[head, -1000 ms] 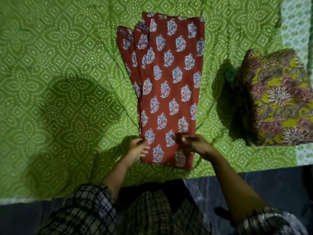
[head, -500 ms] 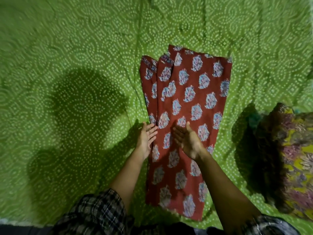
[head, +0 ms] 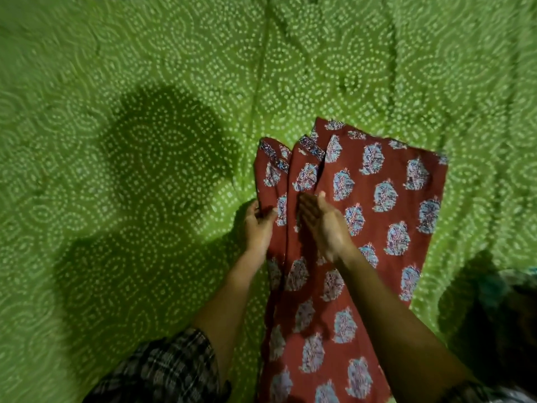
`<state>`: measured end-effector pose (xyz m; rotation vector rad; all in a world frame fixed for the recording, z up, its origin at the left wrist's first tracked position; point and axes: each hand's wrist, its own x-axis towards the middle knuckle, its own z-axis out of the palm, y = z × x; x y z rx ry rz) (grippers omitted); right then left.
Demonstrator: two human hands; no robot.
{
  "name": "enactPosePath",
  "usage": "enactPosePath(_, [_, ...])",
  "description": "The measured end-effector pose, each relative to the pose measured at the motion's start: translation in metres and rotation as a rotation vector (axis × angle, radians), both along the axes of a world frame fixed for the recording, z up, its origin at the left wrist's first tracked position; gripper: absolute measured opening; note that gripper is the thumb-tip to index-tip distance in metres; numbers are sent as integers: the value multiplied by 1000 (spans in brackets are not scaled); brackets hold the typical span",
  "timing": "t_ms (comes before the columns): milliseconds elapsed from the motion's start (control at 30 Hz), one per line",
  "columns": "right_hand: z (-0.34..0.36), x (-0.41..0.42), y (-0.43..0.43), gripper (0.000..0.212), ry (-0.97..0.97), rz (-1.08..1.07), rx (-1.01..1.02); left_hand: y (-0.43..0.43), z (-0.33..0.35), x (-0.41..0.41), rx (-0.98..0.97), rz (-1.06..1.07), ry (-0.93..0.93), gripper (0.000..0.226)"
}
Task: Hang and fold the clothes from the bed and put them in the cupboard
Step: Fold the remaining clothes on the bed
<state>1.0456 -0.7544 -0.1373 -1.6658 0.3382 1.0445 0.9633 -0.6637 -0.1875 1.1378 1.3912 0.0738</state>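
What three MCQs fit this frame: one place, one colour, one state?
1. Where does the red garment lie?
A. On the green bedsheet
B. In a cupboard
C. On a hanger

2. What colour are its printed motifs?
A. Yellow
B. Pale blue
C. Black

3. What is the left hand doing?
A. Lying flat on the sheet
B. Holding a hanger
C. Gripping the garment's left edge

Key: 1 A, the sheet shows on both sides of the cloth; 2 B, pale blue shapes dot the red; 3 C, its fingers curl on that edge.
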Motion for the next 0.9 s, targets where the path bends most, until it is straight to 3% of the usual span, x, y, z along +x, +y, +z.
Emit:
enactPosePath(167, [-26, 7, 11, 37, 12, -134, 44, 12, -9, 19, -40, -18, -37, 41])
enactPosePath(300, [-36, 10, 10, 34, 2, -269, 154, 25, -26, 36, 61, -19, -34, 74])
enactPosePath(367, [-41, 13, 9, 29, 24, -354, 199, 27, -38, 46, 180, -93, 50, 95])
enactPosePath(433, [-42, 16, 7, 27, 25, -373, 207, 25, -45, 57, 271, -201, 142, 103])
enactPosePath(533, [-46, 18, 3, 26, 18, -379, 229, 17, -40, 69, 307, -271, 177, 68])
enactPosePath(667, [-48, 23, -5, 25, -17, -417, 264, 10, -22, 67, 450, -109, 164, 30])
enactPosePath(800, [-51, 32, -21, 27, -87, -559, 254, -22, 16, 71, 718, -111, 16, 29])
enactPosePath(900, [-56, 38, -42, 25, -135, -746, 177, -59, 17, 80, 822, -504, -185, 42])
